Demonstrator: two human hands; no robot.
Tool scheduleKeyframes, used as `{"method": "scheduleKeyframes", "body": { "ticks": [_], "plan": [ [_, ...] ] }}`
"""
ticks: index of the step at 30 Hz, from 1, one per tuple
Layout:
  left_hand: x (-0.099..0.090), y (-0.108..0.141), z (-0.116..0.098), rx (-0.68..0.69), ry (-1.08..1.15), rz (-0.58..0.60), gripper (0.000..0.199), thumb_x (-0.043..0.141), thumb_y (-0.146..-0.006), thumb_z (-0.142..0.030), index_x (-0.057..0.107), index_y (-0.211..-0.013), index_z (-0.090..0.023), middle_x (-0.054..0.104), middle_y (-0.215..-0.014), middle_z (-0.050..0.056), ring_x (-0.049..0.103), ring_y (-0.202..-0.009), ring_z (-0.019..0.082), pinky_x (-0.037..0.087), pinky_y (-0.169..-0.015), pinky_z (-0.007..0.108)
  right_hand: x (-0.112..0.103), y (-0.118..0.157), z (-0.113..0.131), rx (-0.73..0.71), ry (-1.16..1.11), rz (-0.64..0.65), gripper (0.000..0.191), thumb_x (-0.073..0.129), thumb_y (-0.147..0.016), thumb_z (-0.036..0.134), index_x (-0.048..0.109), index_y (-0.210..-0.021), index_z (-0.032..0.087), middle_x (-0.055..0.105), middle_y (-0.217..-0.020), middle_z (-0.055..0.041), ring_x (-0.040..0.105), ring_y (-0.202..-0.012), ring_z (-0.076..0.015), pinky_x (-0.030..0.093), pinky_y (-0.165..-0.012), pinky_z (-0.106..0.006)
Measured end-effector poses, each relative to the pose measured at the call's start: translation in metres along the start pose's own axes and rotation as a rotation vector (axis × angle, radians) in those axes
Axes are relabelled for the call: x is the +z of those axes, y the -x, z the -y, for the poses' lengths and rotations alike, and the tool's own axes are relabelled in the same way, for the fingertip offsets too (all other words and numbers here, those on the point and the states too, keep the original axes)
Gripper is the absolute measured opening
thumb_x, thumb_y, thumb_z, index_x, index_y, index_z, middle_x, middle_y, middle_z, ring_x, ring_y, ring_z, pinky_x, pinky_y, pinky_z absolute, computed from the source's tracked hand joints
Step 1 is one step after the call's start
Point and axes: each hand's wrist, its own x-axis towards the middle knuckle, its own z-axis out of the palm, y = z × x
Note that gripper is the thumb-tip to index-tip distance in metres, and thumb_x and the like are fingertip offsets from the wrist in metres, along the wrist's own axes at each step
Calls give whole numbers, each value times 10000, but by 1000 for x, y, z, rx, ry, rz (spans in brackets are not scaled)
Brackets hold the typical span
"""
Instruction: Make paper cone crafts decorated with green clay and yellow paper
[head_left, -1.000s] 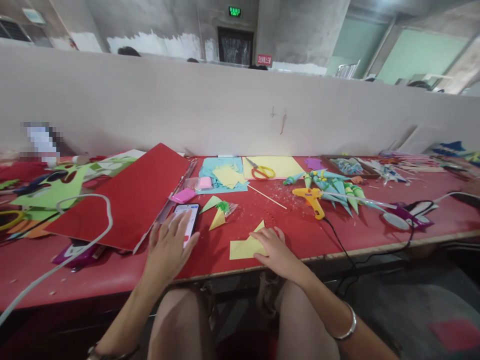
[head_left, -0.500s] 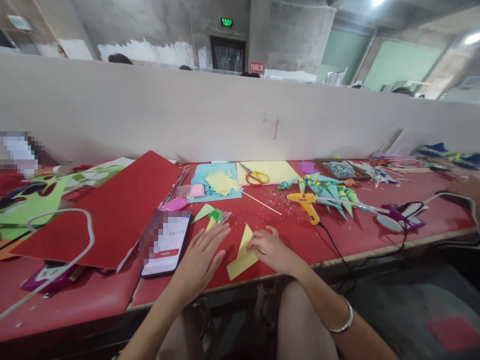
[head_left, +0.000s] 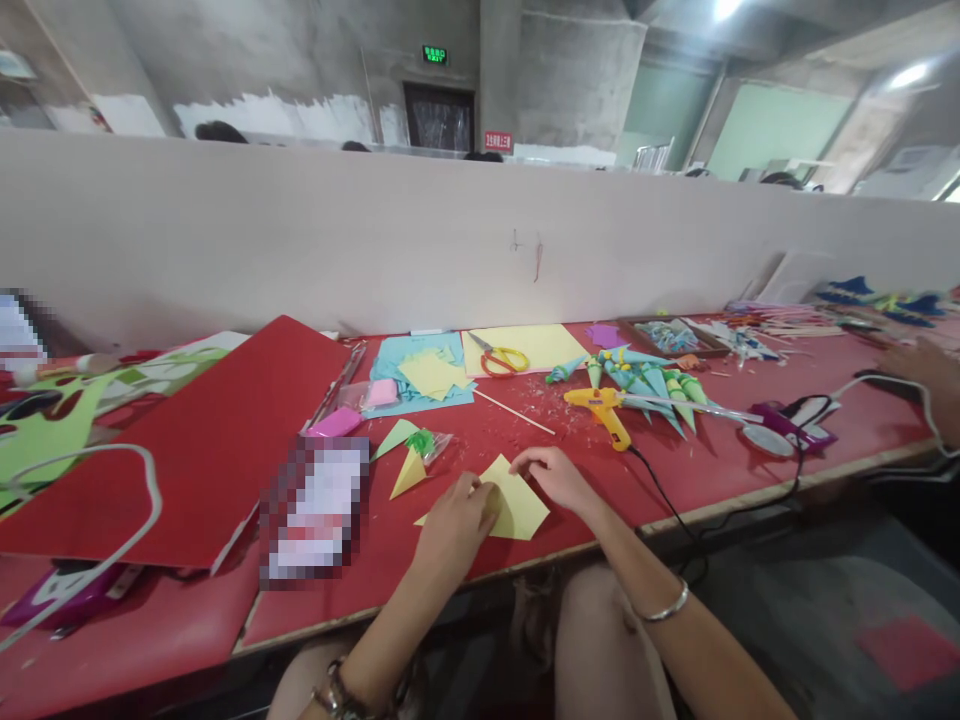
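A sheet of yellow paper [head_left: 519, 510] lies partly folded on the red table near its front edge. My left hand [head_left: 456, 520] is closed on its left part, with fingers and thumb bent over the paper and hiding some of it. By the upper right edge of the sheet is my right hand [head_left: 556, 480], its fingers loosely curved and apart, fingertips at or just touching the paper. Beyond my left hand lies a yellow paper cone [head_left: 409, 474] with a green tuft [head_left: 421, 442] at its top.
A yellow glue gun [head_left: 604, 412] lies right of centre, beside blue and green paper cones [head_left: 652, 382]. Scissors [head_left: 501, 358] rest on yellow sheets at the back. Left are a phone [head_left: 319, 505] and a large red board [head_left: 225, 430]. Another person's hand [head_left: 930, 370] is at far right.
My left hand has moved right and down from beside the paper onto it. My right hand has loosened and drawn slightly up and right. The paper has turned and shows a wider face.
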Motion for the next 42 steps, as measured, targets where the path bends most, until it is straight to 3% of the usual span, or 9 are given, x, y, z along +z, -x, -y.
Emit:
{"method": "scheduleKeyframes", "body": {
  "ticks": [4, 7, 11, 17, 26, 42],
  "plan": [
    [2, 4, 1, -112, -67, -74, 266, 521, -802, -259, 565, -1045, -160, 559, -1038, 103, 550, -962, 251, 436, -790, 375, 7, -10, 2, 50, -38, -8, 215, 435, -767, 198, 633, -842, 159, 646, -747, -21, 589, -676, -135, 447, -590, -217],
    [3, 4, 6, -104, -78, -79, 318, 525, -802, -324, 559, -1078, -171, 564, -1048, 93, 546, -961, 229, 440, -783, 345, 14, -18, 6, 74, -38, -4, 211, 495, -754, 256, 605, -914, 175, 591, -623, 26, 544, -566, -115, 415, -533, -203],
    [4, 1, 14, -47, -85, -64, 350, 528, -800, -340, 539, -1128, -218, 572, -1051, 49, 556, -928, 187, 446, -755, 291, 19, -22, 8, 103, 0, -24, 200, 490, -740, 210, 606, -900, 183, 528, -533, 56, 500, -498, -106, 387, -512, -203],
    [5, 3, 9, -49, -150, -83, 364, 446, -825, -183, 507, -1180, -236, 574, -1082, 55, 533, -960, 212, 440, -745, 330, 25, -10, 13, 121, 110, -89, 208, 444, -753, 174, 611, -875, 200, 603, -607, 31, 564, -583, -131, 403, -591, -226],
    [4, 2, 0, -67, -211, -100, 324, 415, -823, -141, 562, -1107, -195, 587, -1034, 85, 543, -913, 223, 461, -705, 357, 41, 1, 19, 107, 322, -188, 205, 432, -796, 159, 605, -891, 216, 665, -635, 8, 608, -681, -165, 330, -805, -326],
    [9, 0, -3, -65, -359, -32, 359, 430, -810, -94, 549, -1134, -194, 592, -1013, 79, 553, -872, 216, 480, -646, 336, 47, 13, 19, 23, 470, -163, 240, 397, -842, 94, 589, -887, 232, 706, -810, -13, 631, -767, -169, 312, -829, -325]
  ]
}}
